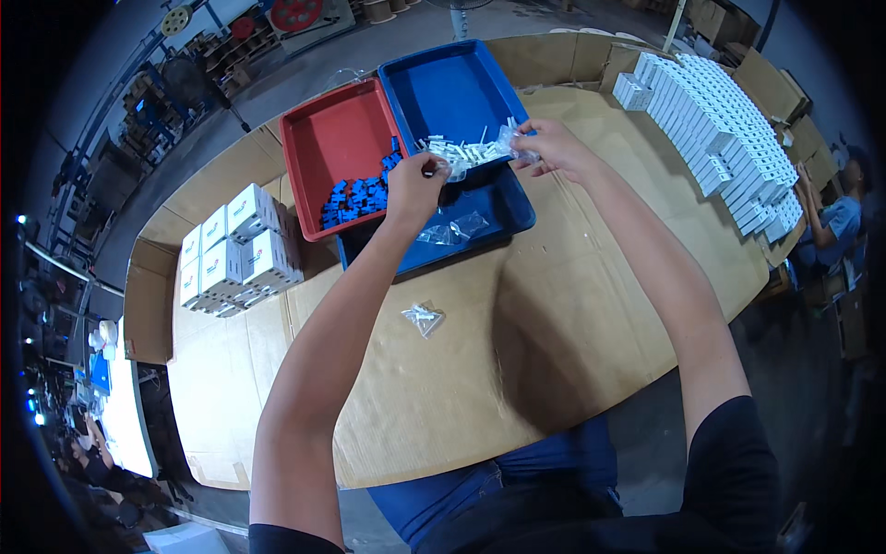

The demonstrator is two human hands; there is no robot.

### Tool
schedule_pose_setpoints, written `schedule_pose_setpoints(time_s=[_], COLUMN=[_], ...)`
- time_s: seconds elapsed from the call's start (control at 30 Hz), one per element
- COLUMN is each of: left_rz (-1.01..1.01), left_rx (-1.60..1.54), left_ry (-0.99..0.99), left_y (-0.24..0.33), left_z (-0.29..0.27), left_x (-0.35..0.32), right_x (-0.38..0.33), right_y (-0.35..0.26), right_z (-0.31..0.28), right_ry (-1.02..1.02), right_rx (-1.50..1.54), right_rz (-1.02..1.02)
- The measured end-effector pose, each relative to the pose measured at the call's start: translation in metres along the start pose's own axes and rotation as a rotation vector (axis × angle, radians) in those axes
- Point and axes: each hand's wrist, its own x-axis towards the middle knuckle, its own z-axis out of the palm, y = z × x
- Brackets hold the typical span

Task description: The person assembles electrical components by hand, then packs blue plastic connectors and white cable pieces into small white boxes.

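Note:
My left hand (415, 192) is closed in a pinch over the near edge of the blue tray (438, 83), with a bit of clear plastic bag (456, 170) at its fingertips. To its right, my right hand (557, 150) grips another crinkled clear bag (519, 146) between thumb and fingers. Small white rod-shaped parts (466, 150) are heaped between the hands. Under this lies a second, dark blue tray (508, 214), where clear bags (452, 229) rest. On the cardboard nearer me sits a small clear bag with white pieces inside (424, 319).
A red tray (332, 129) with blue plastic pieces (355, 201) stands at the left. Stacked white boxes (235, 249) are beyond it. Rows of small white boxes (715, 138) fill the right side of the cardboard-covered table (415, 415). A person (835, 222) sits at the far right.

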Motion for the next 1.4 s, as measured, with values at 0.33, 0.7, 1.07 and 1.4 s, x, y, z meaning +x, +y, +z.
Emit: schedule_pose_setpoints(time_s=[0.33,0.7,1.07,1.4], left_rz=[0.293,0.364,0.473,0.488], left_rx=[0.192,0.491,0.669,0.647], left_ry=[0.086,-0.029,0.083,0.106], left_y=[0.008,0.021,0.020,0.023], left_z=[0.001,-0.008,-0.012,-0.013], left_x=[0.044,0.059,0.060,0.053], right_x=[0.049,0.068,0.047,0.050], right_y=[-0.027,-0.028,-0.040,-0.040], right_z=[0.012,0.006,0.002,-0.004], right_ry=[0.046,0.262,0.291,0.251], right_rx=[-0.401,-0.886,-0.849,-0.691], right_rz=[-0.151,-0.723,-0.616,-0.656])
